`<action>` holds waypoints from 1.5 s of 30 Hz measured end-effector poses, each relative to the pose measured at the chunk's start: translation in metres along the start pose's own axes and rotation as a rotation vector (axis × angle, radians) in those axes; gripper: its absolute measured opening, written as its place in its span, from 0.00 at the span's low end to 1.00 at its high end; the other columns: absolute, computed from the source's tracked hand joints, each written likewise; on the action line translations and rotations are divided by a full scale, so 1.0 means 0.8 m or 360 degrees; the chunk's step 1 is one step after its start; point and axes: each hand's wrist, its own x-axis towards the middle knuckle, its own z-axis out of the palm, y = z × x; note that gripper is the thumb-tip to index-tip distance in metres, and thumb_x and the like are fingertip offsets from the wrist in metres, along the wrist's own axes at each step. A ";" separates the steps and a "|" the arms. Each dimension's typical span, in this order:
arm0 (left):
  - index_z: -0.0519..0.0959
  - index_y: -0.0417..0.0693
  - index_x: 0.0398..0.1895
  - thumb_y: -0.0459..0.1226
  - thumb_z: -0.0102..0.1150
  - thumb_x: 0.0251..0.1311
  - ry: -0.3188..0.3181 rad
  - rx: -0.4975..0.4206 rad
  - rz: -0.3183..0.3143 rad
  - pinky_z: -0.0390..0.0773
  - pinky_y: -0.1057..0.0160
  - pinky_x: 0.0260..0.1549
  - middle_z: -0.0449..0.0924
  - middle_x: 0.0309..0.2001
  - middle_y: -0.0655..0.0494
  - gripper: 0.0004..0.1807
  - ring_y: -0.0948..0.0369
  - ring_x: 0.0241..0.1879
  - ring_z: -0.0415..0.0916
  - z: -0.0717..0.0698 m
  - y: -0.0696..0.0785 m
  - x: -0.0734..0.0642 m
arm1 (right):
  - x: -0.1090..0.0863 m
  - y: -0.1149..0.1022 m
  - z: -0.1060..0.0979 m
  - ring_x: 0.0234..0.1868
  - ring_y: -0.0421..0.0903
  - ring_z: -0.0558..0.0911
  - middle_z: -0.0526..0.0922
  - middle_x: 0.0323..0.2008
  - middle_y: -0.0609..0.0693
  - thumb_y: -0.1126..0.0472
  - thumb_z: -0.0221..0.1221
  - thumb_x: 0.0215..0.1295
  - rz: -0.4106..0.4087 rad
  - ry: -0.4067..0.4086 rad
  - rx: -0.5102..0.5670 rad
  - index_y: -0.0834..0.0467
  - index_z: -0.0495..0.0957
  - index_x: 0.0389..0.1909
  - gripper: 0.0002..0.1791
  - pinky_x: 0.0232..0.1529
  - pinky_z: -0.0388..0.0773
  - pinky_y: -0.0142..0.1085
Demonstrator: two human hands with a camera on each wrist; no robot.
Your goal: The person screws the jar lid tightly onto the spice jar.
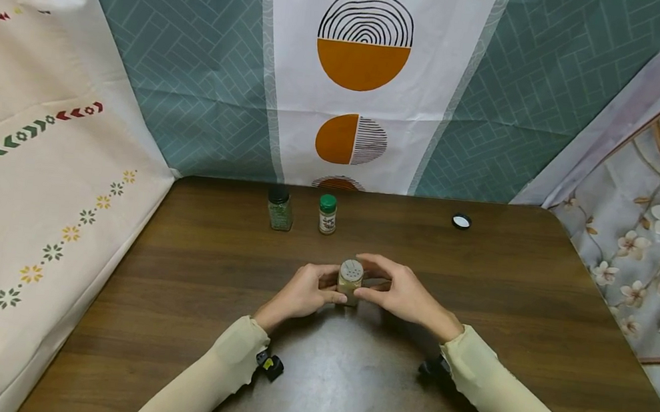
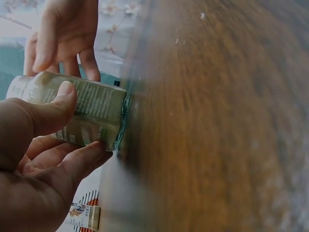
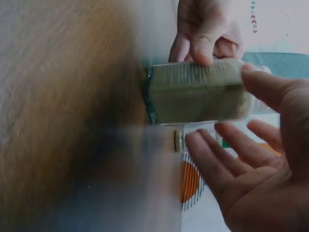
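Note:
A glass spice jar (image 1: 349, 286) of pale powder stands upright on the table, its perforated shaker top (image 1: 351, 270) uncovered. My left hand (image 1: 304, 290) grips it from the left; in the left wrist view the thumb presses the printed label (image 2: 94, 99) and the fingers curve round the opposite side. From the right, my right hand (image 1: 404, 294) reaches around the jar with its fingers loosely spread. In the right wrist view its thumb tip is at the jar's shoulder, while most fingers hang apart from the glass.
Toward the back of the wooden table (image 1: 209, 267) stand a dark-capped jar of green herbs (image 1: 280, 213) and a smaller green-capped spice bottle (image 1: 327, 216). A black lid (image 1: 461, 221), pale inside, lies at the back right. Patterned cloths (image 1: 198, 85) hang behind and at both sides.

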 end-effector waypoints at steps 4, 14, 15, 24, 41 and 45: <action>0.74 0.36 0.69 0.34 0.74 0.60 -0.0005 0.0004 -0.0012 0.85 0.61 0.52 0.83 0.60 0.41 0.33 0.50 0.57 0.84 0.001 0.000 -0.001 | -0.004 0.004 -0.013 0.61 0.55 0.82 0.80 0.63 0.57 0.64 0.68 0.68 -0.0035 -0.0027 -0.0057 0.50 0.65 0.76 0.38 0.56 0.85 0.46; 0.74 0.36 0.69 0.35 0.74 0.60 -0.0014 0.0007 -0.0015 0.85 0.61 0.53 0.84 0.58 0.42 0.34 0.51 0.57 0.84 0.001 0.000 -0.001 | -0.007 0.004 -0.072 0.64 0.58 0.80 0.79 0.65 0.58 0.61 0.64 0.72 -0.0083 0.0295 -0.0168 0.52 0.68 0.72 0.30 0.61 0.79 0.57; 0.74 0.36 0.69 0.35 0.74 0.60 -0.0011 0.0011 -0.0019 0.85 0.61 0.53 0.84 0.58 0.42 0.34 0.51 0.57 0.84 0.001 0.000 -0.001 | -0.006 0.004 -0.079 0.64 0.57 0.79 0.78 0.66 0.57 0.59 0.64 0.72 -0.0082 0.0334 -0.0205 0.51 0.68 0.73 0.31 0.63 0.78 0.57; 0.74 0.38 0.70 0.35 0.73 0.60 -0.0017 0.0028 -0.0019 0.84 0.62 0.53 0.84 0.59 0.42 0.34 0.51 0.58 0.83 0.001 0.001 -0.003 | 0.000 0.012 -0.127 0.72 0.59 0.71 0.72 0.71 0.58 0.51 0.64 0.72 0.0035 0.0518 -0.0347 0.52 0.64 0.76 0.35 0.71 0.68 0.58; 0.74 0.41 0.70 0.35 0.74 0.60 -0.0019 0.0039 -0.0037 0.85 0.62 0.51 0.84 0.59 0.45 0.34 0.52 0.60 0.82 0.002 -0.001 -0.005 | 0.011 0.042 -0.188 0.81 0.65 0.52 0.48 0.82 0.61 0.32 0.58 0.69 0.0429 0.0473 -0.0565 0.49 0.41 0.84 0.54 0.74 0.54 0.69; 0.75 0.40 0.70 0.36 0.74 0.61 -0.0014 0.0044 -0.0034 0.85 0.61 0.52 0.84 0.59 0.44 0.34 0.51 0.60 0.82 0.001 0.000 -0.005 | 0.013 0.049 -0.197 0.82 0.67 0.45 0.47 0.82 0.63 0.33 0.58 0.69 0.0409 0.0469 -0.0678 0.52 0.41 0.84 0.55 0.74 0.49 0.71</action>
